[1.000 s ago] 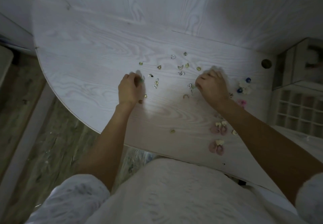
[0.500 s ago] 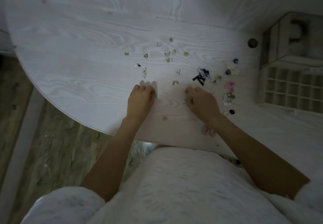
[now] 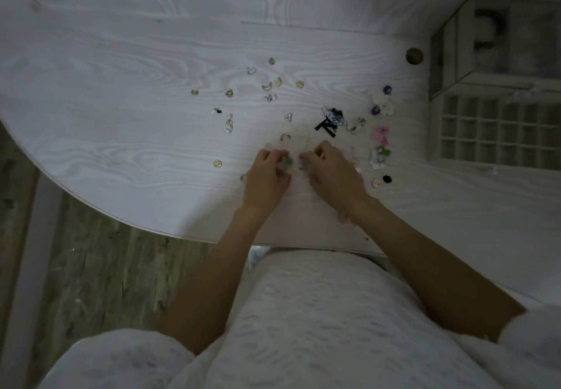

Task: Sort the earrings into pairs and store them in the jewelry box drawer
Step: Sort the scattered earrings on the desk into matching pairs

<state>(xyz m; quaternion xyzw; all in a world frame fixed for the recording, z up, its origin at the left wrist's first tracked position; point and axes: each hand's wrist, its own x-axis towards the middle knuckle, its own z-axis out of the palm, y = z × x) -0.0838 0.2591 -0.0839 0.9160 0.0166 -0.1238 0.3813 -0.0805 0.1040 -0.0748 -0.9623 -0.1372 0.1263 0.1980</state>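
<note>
The left hand [image 3: 267,176] and right hand [image 3: 331,173] each pinch a small pale-green earring [image 3: 287,161] together on the white wood-grain tabletop [image 3: 121,85]. The gridded white jewelry box drawer [image 3: 498,133] lies right of both grips, nearer the right hand.

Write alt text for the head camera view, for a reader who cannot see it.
Seen from above, a person's left hand and right hand meet over a pale wooden table, each pinching a small greenish earring. Loose earrings are scattered beyond them, and an open gridded jewelry box drawer sits at the right.
</note>
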